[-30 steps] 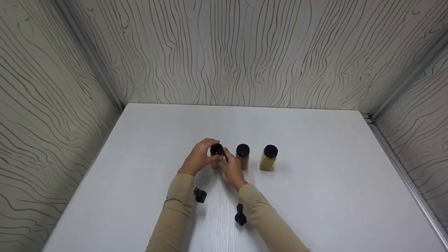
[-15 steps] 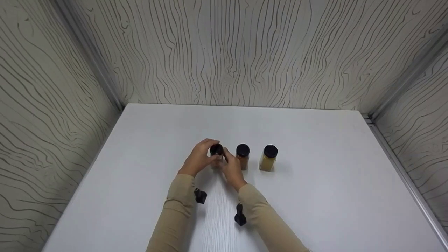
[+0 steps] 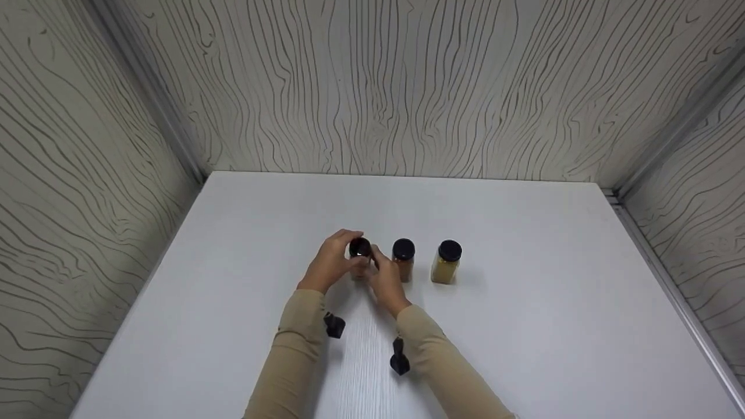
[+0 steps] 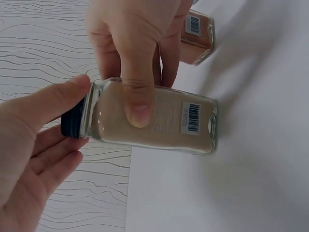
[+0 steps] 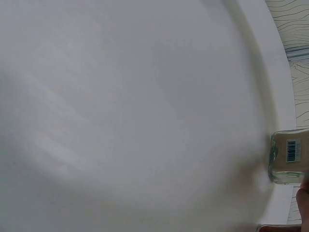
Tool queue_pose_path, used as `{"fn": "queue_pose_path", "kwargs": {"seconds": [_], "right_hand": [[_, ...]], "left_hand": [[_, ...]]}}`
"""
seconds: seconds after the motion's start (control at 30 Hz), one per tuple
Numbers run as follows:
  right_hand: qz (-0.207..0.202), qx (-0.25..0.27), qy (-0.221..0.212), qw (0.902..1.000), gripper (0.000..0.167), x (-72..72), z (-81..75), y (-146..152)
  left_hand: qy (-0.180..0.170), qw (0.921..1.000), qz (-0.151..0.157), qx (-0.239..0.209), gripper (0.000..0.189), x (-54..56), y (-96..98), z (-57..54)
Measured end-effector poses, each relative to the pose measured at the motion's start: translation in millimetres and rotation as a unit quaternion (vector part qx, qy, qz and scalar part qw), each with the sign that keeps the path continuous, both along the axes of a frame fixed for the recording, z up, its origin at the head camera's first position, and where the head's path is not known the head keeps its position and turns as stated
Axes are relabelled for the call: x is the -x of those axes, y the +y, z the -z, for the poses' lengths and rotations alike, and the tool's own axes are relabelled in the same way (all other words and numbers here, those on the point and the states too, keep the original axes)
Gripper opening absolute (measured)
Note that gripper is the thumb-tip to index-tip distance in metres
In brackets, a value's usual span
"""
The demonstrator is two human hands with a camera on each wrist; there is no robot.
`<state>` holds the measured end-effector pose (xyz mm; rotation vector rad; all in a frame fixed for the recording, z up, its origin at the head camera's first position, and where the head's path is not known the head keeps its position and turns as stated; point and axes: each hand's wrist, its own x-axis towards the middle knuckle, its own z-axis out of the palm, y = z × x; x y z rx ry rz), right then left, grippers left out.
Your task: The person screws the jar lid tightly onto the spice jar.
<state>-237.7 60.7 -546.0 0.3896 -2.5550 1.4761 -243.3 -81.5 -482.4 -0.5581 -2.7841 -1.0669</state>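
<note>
A square glass spice jar (image 4: 166, 118) with beige powder, a barcode label and a black cap (image 4: 72, 118) stands upright between both hands. My left hand (image 3: 330, 265) holds the black cap, its thumb on one side and fingers on the other. My right hand (image 3: 387, 282) grips the jar's body, with the thumb (image 4: 137, 92) laid along the glass. In the right wrist view only the jar's lower part (image 5: 293, 152) shows, at the right edge. Just right of my right hand stands a second jar (image 3: 403, 259) with reddish-brown powder, partly hidden by that hand.
Farther right, a third black-capped jar (image 3: 446, 265) holds yellow powder. All stand on a white table (image 3: 541, 279) enclosed by wood-grain patterned walls (image 3: 372, 87). Black wrist devices (image 3: 400, 359) stick out beneath both sleeves.
Both hands stay on the same jar in almost the same place; the left hand has shifted very slightly. The other two jars stand where they were.
</note>
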Motion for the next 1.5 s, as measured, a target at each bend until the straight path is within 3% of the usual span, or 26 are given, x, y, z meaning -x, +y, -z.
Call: {"fn": "queue_pose_path", "kwargs": {"seconds": [0.27,0.57,0.8,1.03,1.33,1.5], "right_hand": [[0.006,0.002,0.001,1.0000,0.052,-0.9,0.7,0.3],[0.002,0.009,0.005,0.9999,0.051,-0.6,0.3,0.6],[0.002,0.009,0.007,0.9999,0.052,0.1,-0.2,0.4],[0.002,0.002,0.005,1.0000,0.050,0.3,1.0,0.6],[-0.001,-0.005,0.022,0.9997,0.046,1.2,2.5,1.0],[-0.003,-0.001,0.016,0.9999,0.050,0.3,1.6,0.9]], "left_hand": [[0.007,0.9998,0.016,0.005,0.047,0.9,0.2,-1.4],[0.010,0.9999,0.005,-0.002,0.049,2.5,0.4,-1.2],[-0.005,0.9996,0.026,-0.002,0.047,1.7,0.1,-4.9],[0.008,0.9998,0.014,-0.008,0.049,1.0,-1.9,-5.2],[0.010,0.9988,0.046,-0.012,0.044,3.5,-3.0,-5.0],[0.018,0.9993,0.030,-0.013,0.045,3.5,-2.6,-4.1]]}}
